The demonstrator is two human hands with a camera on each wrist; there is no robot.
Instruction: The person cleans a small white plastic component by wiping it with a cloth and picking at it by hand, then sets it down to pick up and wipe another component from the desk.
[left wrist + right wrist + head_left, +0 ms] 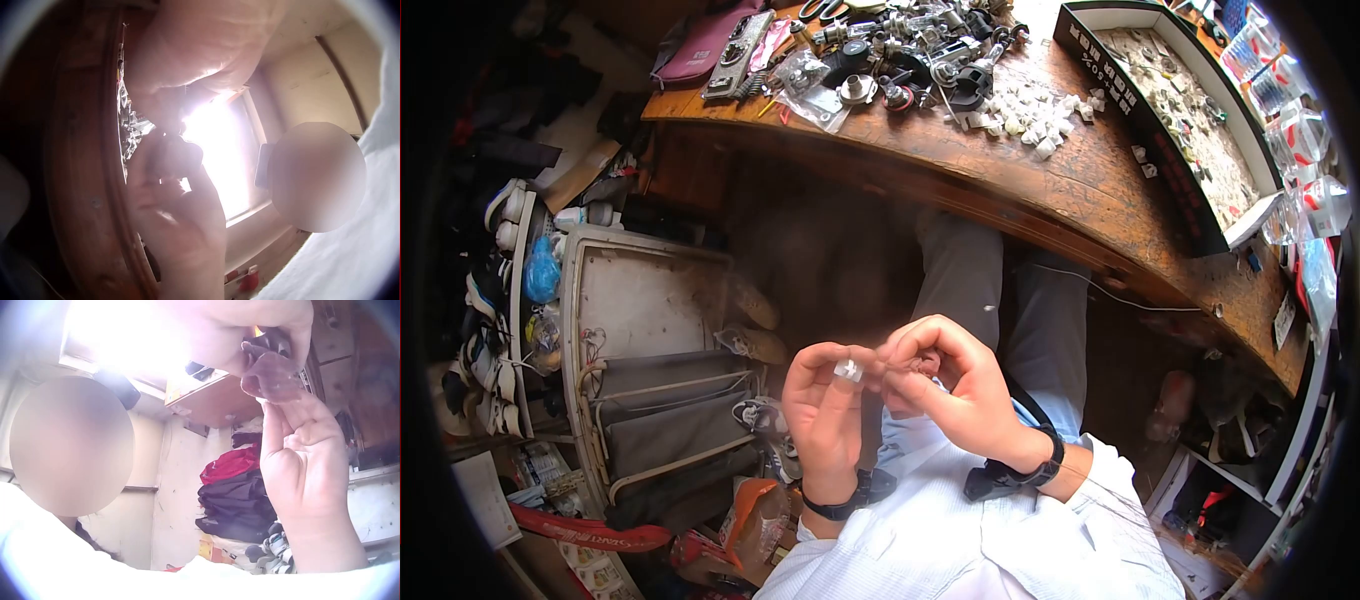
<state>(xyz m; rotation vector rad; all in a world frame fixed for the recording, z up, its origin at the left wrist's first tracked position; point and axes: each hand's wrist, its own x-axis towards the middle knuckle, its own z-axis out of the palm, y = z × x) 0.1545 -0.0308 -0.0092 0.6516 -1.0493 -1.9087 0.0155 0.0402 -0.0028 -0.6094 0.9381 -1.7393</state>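
Note:
Both hands meet in front of the white shirt in the head view. Between the thumb tip and fingers of my left hand (825,405) is a small white plastic piece (849,370). Close beside it, my right hand (960,390) has thumb and fingers curled round a thin brownish, crumpled piece (927,363). From the right wrist, this brownish piece (270,378) looks translucent and soft, hanging below the right fingers against the left fingertips. Strong backlight in the left wrist view darkens the fingers, and the held pieces are mostly hidden there.
A wooden table (1090,190) stands ahead, bearing a pile of small white plastic pieces (1030,115), mixed metal and black parts (910,55) and a black-edged shallow box (1240,215). At left are a folded metal-framed chair (670,400) and a shoe rack (520,300).

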